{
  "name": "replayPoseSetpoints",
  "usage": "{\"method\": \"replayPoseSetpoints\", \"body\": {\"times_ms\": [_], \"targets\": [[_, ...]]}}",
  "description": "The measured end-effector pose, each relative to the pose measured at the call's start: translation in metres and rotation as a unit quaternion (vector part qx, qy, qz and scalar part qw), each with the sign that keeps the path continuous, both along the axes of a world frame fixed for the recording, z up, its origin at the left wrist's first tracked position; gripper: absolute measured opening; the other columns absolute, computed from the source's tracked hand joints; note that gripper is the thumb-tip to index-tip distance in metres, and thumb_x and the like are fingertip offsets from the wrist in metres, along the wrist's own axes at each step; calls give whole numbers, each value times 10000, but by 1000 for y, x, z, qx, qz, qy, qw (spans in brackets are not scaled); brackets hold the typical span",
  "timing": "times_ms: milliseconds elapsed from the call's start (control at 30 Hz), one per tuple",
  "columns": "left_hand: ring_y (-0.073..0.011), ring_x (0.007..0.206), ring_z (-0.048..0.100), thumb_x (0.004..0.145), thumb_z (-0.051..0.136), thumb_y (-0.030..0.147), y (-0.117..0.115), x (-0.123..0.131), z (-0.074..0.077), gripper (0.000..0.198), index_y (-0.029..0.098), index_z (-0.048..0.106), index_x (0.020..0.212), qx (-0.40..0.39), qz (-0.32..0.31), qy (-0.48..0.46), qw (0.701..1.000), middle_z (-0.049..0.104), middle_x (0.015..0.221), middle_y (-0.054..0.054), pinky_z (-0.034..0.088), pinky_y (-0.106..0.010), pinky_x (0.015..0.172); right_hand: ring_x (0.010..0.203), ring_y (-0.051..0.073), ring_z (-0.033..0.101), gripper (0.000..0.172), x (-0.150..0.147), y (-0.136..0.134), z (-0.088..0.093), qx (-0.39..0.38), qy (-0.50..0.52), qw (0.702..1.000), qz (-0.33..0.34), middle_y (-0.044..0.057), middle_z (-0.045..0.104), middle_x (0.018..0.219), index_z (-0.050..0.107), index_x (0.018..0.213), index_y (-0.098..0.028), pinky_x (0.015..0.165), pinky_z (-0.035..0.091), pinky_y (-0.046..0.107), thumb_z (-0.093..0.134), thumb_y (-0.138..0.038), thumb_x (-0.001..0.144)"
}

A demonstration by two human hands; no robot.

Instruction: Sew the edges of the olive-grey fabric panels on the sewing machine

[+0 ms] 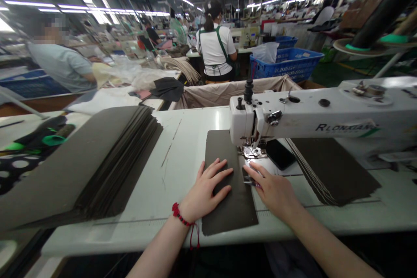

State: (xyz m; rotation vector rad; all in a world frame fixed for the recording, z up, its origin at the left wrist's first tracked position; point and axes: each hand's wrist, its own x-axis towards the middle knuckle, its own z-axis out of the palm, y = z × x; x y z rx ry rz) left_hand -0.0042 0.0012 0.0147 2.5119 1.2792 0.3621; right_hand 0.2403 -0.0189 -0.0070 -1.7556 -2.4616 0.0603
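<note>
Our left hand (206,191) is pressing, spread flat, on a matte dark fabric strip (232,210). Our right hand (274,190) is half open, touching its edge.

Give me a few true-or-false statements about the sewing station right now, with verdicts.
1. The left hand rests on a dark panel. True.
2. A red bracelet is on the right wrist. False: it is on the left wrist.
3. A black phone lies beside the presser foot. True.
4. A blue crate stands on the sewing table. False: it stands beyond the table.
</note>
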Motion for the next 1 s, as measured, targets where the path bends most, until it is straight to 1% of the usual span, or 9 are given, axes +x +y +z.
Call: {"method": "replayPoseSetpoints", "body": {"times_ms": [233, 400, 533, 767, 1000], "targets": [[-273, 1413, 236, 953, 493, 334, -1, 1, 0, 438, 338, 428, 1386, 0, 1, -8, 1000, 329, 1510, -20, 84, -556, 1167, 893, 192, 663, 594, 0, 0, 1, -3, 1, 1000, 2, -25, 355, 1512, 353, 1446, -358, 679, 533, 332, 431, -168, 889], [-255, 1420, 220, 956, 489, 342, 0, 1, -2, 437, 340, 421, 1387, -1, 3, -2, 1000, 318, 1515, -7, 66, -544, 1172, 885, 187, 666, 586, 0, 0, 2, 1, 3, 1000, 1, -32, 360, 1509, 364, 1440, -356, 671, 532, 326, 420, -162, 890], [-260, 1419, 221, 953, 492, 349, 0, 1, -2, 447, 342, 413, 1394, 1, 1, -3, 1000, 327, 1511, -7, 60, -545, 1172, 885, 183, 667, 601, 0, 0, 1, 0, 3, 1000, 1, -23, 360, 1510, 353, 1443, -358, 672, 528, 319, 431, -154, 882], [-252, 1424, 206, 955, 482, 374, -1, 2, 0, 539, 349, 290, 1458, -3, 2, 8, 1000, 315, 1519, -2, 65, -544, 1171, 876, 185, 669, 602, 1, 0, 1, 2, 0, 1000, 5, -35, 350, 1514, 339, 1447, -357, 669, 531, 334, 422, -151, 888], [-253, 1426, 199, 950, 490, 395, 0, 3, -7, 582, 325, 252, 1476, 20, 9, 22, 1000, 305, 1524, -14, 79, -525, 1178, 891, 192, 668, 607, 1, 1, -1, 9, -6, 1000, 1, -44, 343, 1517, 332, 1452, -354, 659, 540, 342, 431, -161, 885]]}}
